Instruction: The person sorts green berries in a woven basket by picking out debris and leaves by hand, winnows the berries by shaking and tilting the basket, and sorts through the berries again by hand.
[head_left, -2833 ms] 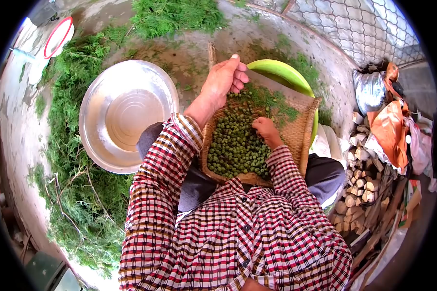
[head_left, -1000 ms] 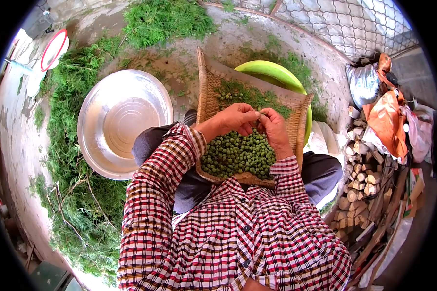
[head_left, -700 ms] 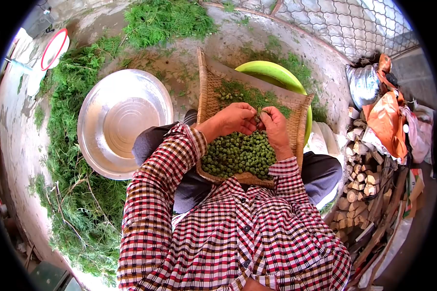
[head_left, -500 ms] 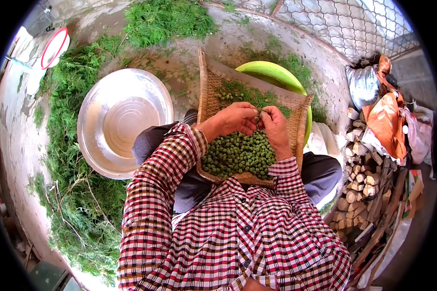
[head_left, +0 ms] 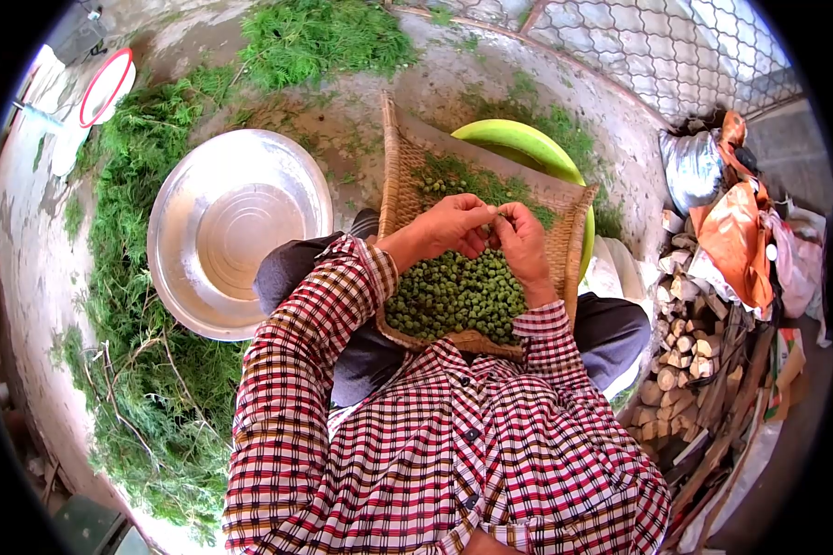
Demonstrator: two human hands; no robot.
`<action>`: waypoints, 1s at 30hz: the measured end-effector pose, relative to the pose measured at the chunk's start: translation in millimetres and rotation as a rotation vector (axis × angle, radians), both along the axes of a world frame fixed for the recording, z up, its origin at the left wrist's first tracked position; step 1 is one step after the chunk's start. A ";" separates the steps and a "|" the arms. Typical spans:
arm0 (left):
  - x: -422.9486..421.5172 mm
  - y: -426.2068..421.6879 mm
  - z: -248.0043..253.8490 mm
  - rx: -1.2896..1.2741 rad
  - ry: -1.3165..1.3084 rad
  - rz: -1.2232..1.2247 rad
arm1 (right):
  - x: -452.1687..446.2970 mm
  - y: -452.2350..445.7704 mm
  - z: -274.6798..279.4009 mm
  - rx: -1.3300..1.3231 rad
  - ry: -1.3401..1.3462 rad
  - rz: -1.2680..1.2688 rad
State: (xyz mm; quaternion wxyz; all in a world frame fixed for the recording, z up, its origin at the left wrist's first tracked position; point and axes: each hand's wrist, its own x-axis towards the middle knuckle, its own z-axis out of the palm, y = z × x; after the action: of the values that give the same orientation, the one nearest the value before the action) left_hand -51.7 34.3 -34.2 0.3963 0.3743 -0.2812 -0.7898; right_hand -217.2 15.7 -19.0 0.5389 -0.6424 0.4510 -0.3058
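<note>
A woven basket [head_left: 393, 176] rests across my lap, with many small green cones [head_left: 453, 296] heaped in its near part and green sprigs [head_left: 463, 180] in its far part. Above the cones, my left hand [head_left: 449, 227] is closed in a pinch. My right hand [head_left: 523, 245] is pinched too, its fingertips meeting those of my left hand. Whatever lies between the fingertips is too small and hidden to name.
A large metal basin [head_left: 241, 231] stands to the left, beside piled green branches [head_left: 139, 314]. Behind the basket's right side is a lime-green basin [head_left: 528, 139]. More greenery [head_left: 324, 42] lies ahead. Stacked firewood [head_left: 680, 351] and an orange bag [head_left: 740, 240] are at the right.
My left hand has come down from the basket's far side to meet my right hand, which has risen off the cones. Lately both hands have stayed together with small finger movements.
</note>
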 end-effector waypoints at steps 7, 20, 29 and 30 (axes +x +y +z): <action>-1.1 -1.4 -11.0 -0.011 0.131 0.057 | -1.6 -1.7 -8.8 0.221 -0.281 -0.079; -4.7 -4.2 -13.9 0.005 0.153 0.079 | -13.3 -3.9 -7.0 0.245 -0.371 -0.125; 6.5 -6.3 -12.1 0.147 0.280 0.296 | -15.8 -1.0 -0.5 0.163 -0.311 -0.174; 8.1 -6.2 -6.5 0.089 0.142 0.258 | -23.3 -4.8 6.6 0.071 -0.211 -0.254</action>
State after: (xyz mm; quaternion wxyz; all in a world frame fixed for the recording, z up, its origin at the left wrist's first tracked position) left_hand -43.6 28.1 -40.7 0.4965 0.3680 -0.1667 -0.7683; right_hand -240.5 10.9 -12.4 0.5626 -0.5248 0.4803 -0.4211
